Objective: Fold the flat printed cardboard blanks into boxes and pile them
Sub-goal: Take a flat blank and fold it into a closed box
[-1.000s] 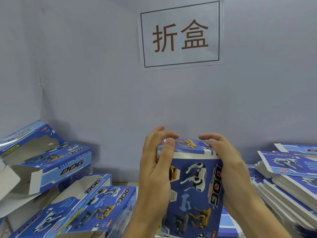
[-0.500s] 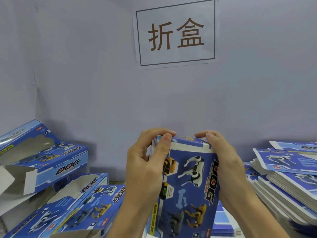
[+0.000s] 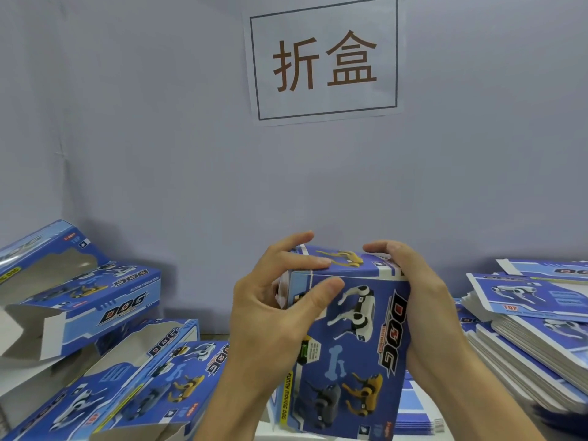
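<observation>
A person's 2 hands hold a blue printed cardboard box with robot-dog pictures upright at centre, before a grey wall. The left hand curls round its left edge, thumb on the front panel, fingers pressing the closed top flap. The right hand clasps the right edge, fingers curled over the top. Folded blue window boxes, open-ended and hollow inside, lie piled at left. A stack of flat blue printed blanks sits at right. A white paper sign with brown characters hangs above.
</observation>
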### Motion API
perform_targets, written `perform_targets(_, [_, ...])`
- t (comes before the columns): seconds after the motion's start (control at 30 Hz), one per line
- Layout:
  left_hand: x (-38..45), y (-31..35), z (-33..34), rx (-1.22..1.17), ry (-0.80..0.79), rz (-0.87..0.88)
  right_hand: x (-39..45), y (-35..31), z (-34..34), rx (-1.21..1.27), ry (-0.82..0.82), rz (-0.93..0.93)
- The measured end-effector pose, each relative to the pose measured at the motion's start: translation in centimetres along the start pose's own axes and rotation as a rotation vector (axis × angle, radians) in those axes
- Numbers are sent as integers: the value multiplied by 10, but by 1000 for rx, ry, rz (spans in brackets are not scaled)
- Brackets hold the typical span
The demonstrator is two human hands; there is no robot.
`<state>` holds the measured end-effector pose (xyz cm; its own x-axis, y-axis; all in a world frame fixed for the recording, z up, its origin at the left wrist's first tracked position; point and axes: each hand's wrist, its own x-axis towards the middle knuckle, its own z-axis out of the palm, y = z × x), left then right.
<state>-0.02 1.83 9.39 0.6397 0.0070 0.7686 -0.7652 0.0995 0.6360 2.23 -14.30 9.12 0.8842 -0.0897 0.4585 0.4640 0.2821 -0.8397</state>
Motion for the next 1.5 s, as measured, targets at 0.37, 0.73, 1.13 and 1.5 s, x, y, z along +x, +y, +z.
perform_targets(0.37, [-1, -3, 4, 98, 62, -8, -8, -4, 4, 58, -181, -1])
perform_targets(0.73, [4, -1, -21, 333, -6, 35, -8, -14, 9, 126, -139, 1])
perform_targets(1.13, [12, -32, -48, -118, 958, -247, -3, -6, 2, -534, -13, 32])
perform_targets(1.5, [1, -39, -12, -343, 310, -659, -2, 20, 17, 143, 128, 109])
